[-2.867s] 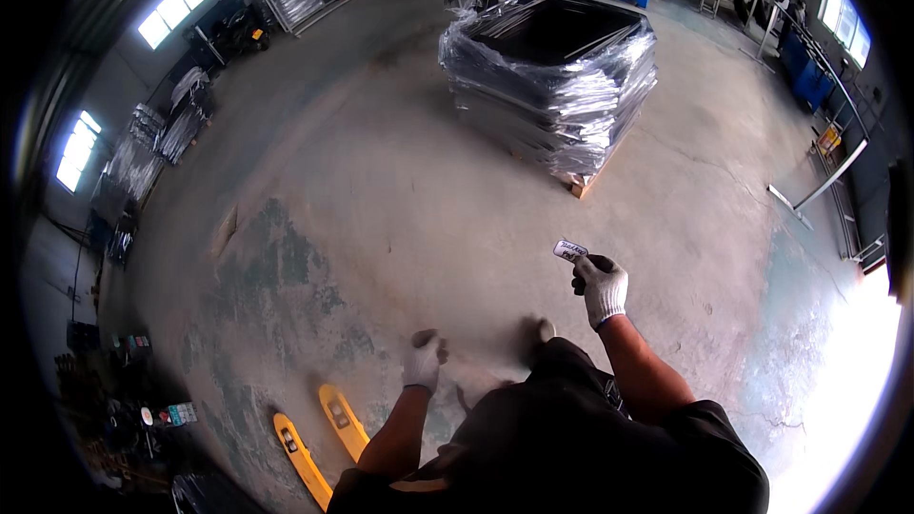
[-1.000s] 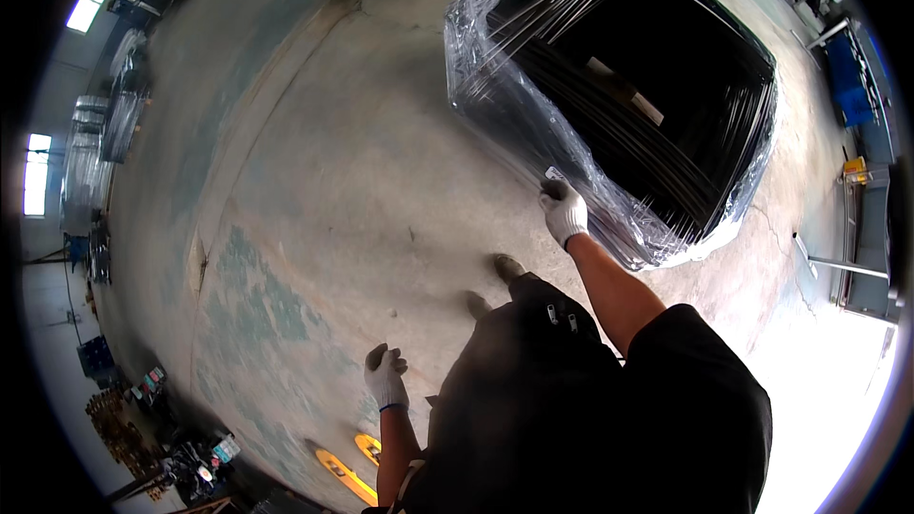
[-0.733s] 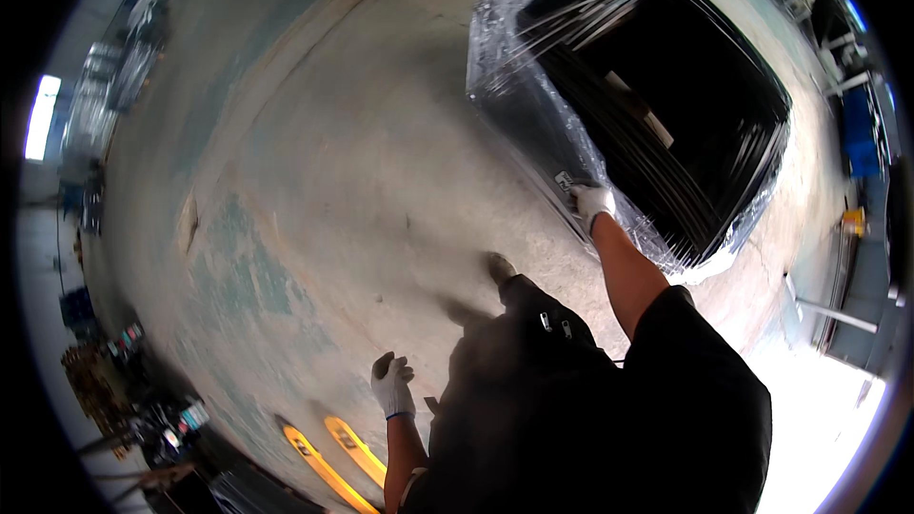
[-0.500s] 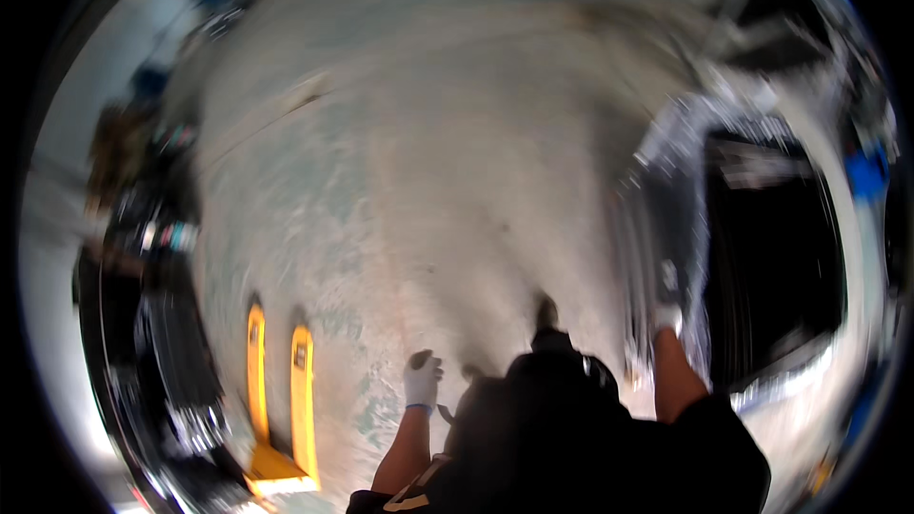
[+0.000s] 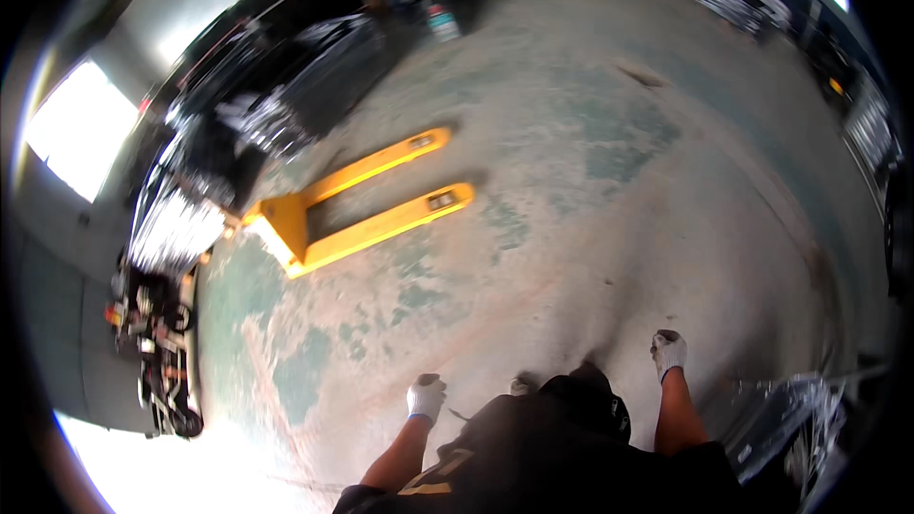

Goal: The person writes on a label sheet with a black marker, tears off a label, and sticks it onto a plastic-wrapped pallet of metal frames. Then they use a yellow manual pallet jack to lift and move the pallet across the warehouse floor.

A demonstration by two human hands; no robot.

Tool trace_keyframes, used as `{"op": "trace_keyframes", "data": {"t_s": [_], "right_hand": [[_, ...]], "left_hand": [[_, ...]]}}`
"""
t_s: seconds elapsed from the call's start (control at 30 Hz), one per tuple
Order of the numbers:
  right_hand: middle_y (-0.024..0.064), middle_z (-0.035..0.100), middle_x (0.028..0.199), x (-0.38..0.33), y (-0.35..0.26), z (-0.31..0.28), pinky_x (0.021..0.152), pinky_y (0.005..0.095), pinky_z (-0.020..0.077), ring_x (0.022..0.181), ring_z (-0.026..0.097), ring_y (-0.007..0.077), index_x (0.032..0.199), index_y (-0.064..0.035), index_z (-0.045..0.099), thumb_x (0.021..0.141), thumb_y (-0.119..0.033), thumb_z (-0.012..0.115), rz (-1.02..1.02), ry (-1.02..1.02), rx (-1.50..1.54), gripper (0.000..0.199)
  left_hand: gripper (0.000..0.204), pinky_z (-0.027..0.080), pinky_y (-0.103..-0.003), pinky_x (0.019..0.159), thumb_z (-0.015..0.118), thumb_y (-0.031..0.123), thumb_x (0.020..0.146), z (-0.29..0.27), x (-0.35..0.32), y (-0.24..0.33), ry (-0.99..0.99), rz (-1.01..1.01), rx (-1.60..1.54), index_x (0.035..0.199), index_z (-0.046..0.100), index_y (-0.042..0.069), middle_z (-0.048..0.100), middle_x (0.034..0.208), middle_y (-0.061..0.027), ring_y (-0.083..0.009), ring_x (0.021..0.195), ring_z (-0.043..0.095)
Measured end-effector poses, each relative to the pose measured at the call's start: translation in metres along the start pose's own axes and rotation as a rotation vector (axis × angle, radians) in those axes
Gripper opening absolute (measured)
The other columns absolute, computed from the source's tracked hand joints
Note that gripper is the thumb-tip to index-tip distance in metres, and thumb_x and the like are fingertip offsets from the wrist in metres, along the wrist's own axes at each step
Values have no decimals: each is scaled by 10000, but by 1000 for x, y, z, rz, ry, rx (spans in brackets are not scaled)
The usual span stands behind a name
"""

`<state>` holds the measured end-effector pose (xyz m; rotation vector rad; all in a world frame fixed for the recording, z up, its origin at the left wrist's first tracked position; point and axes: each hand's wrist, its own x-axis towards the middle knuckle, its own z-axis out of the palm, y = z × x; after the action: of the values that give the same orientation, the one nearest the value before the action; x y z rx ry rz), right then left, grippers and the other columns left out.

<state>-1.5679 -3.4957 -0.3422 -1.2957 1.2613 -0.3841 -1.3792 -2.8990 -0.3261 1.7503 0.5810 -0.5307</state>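
I am standing on a worn concrete floor with patches of green paint. My left hand [image 5: 426, 396], in a white glove with dark fingertips, hangs low in front of my body, its fingers curled and nothing showing in them. My right hand [image 5: 668, 351], gloved the same way, is farther out on the right with its fingers folded in; no object shows in it. Bare floor lies under both hands. Ahead and to the left is a yellow pallet jack [image 5: 381, 227], its two forks pointing right and apart from my hands.
Black goods in plastic wrap [image 5: 333, 76] stand behind the pallet jack. A wrapped black stack [image 5: 781, 424] is close by my right arm. Motorbike-like vehicles [image 5: 169, 371] line the left wall. A white-and-teal container [image 5: 441, 17] stands at the back.
My view has swung right to left, so the pallet jack appears nearer the middle. My right hand, earlier beside the wrapped black stack, is now out over the floor. The left hand remains low.
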Motion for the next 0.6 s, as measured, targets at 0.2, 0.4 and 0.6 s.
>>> {"op": "trace_keyframes", "data": {"t_s": [0.2, 0.4, 0.6], "right_hand": [[76, 729, 827, -40, -12, 179, 540, 337, 508, 628, 660, 177, 1156, -5, 747, 1012, -46, 719, 43, -259, -364, 152], [105, 760, 873, 33, -4, 377, 627, 396, 565, 700, 698, 232, 1132, 7, 760, 999, -64, 747, 178, -349, -357, 152], [209, 812, 1073, -55, -74, 752, 915, 501, 611, 1040, 776, 391, 1186, 15, 759, 971, -251, 826, -543, -538, -974, 348]], "left_hand": [[322, 553, -333, 604, 709, 98, 1017, -118, 43, 2, 183, -117, -277, 1320, 729, -6, 787, 976, -121, -196, 698, 696], [372, 620, -340, 705, 760, 115, 1008, -170, 94, 61, 150, -136, -361, 1346, 734, -38, 818, 1042, -129, -200, 799, 759], [369, 628, -321, 829, 763, 183, 1050, -325, 133, 138, 336, 143, 138, 1377, 767, 11, 836, 1129, -111, -169, 931, 779]]}}
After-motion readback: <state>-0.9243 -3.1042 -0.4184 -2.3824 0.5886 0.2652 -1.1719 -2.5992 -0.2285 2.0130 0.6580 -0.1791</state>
